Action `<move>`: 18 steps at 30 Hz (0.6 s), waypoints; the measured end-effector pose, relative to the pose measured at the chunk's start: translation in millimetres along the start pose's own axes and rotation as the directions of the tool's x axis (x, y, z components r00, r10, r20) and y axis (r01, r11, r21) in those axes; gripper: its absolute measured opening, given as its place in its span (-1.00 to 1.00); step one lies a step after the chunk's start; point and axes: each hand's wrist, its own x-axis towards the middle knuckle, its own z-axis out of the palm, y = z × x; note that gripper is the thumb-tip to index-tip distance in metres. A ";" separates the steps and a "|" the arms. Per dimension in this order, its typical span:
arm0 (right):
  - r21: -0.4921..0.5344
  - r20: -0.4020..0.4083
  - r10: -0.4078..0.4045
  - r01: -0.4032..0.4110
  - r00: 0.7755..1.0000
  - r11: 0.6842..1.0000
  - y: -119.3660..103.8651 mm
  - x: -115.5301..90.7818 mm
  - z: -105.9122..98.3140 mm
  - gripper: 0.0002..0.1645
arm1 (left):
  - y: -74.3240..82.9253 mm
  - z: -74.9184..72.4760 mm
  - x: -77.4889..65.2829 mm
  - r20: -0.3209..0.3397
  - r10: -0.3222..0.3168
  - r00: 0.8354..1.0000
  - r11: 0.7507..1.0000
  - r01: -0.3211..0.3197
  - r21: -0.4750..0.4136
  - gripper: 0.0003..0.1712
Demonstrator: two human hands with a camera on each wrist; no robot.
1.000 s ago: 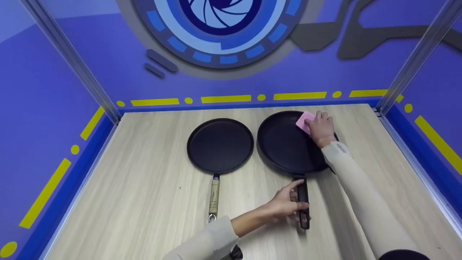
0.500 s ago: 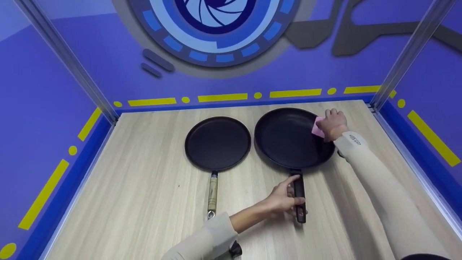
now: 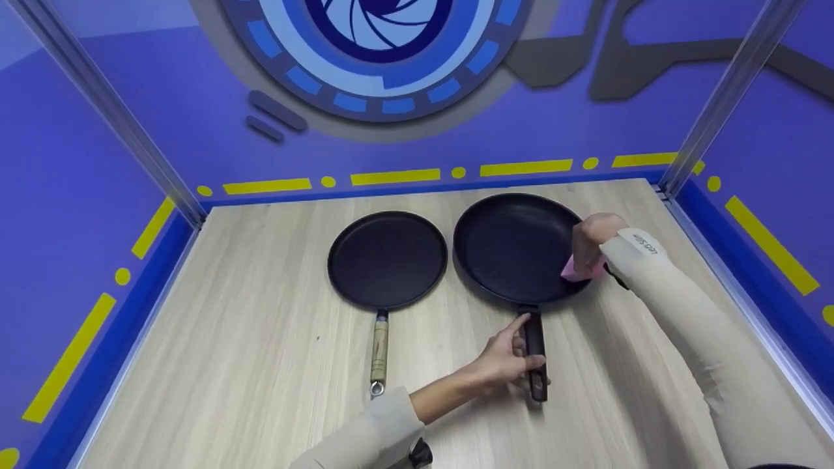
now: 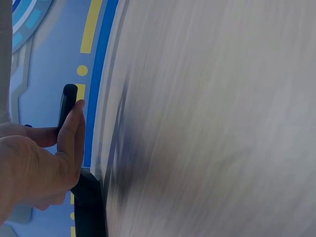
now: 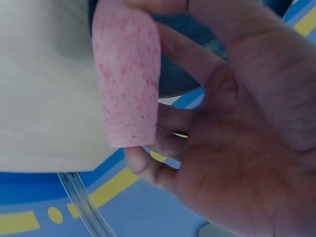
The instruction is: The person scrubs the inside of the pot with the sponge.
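A deep black frying pan (image 3: 515, 247) lies on the wooden tabletop, its black handle (image 3: 535, 339) pointing toward me. My left hand (image 3: 498, 361) grips that handle from the left, with fingers and thumb around it; the left wrist view shows the hand (image 4: 47, 158) from the side. In my right hand (image 3: 593, 238) is a pink sponge (image 3: 576, 268), held against the right inner rim of the pan. Up close in the right wrist view, the speckled sponge (image 5: 127, 74) sits between the thumb and fingers.
Left of the frying pan lies a flat black crepe pan (image 3: 388, 260) with a wooden handle (image 3: 379, 352). Blue panels (image 3: 391, 153) with yellow marks wall the table (image 3: 260, 312) at the back and sides. Metal posts (image 3: 710, 124) stand at the back corners.
My right hand has carried the sponge along the pan's right side, from near the far rim down toward the near right. The left hand keeps its hold on the handle.
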 end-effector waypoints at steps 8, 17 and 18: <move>0.345 0.273 -0.092 -0.008 0.958 0.939 0.4 21.9 7.5 -0.59 | 0.4 -1.5 3.6 0.035 -0.003 0.999 1.000 0.003 -0.021 -0.05; 0.660 0.321 -0.308 0.021 0.895 0.751 -24.3 47.7 17.5 -0.69 | 2.4 -3.0 2.2 0.025 0.006 1.000 0.997 -0.008 0.076 -0.07; 0.688 0.315 -0.330 0.025 0.890 0.725 -25.6 51.3 19.4 -0.72 | 2.3 -2.8 1.9 0.027 0.010 1.000 0.996 -0.012 0.088 -0.07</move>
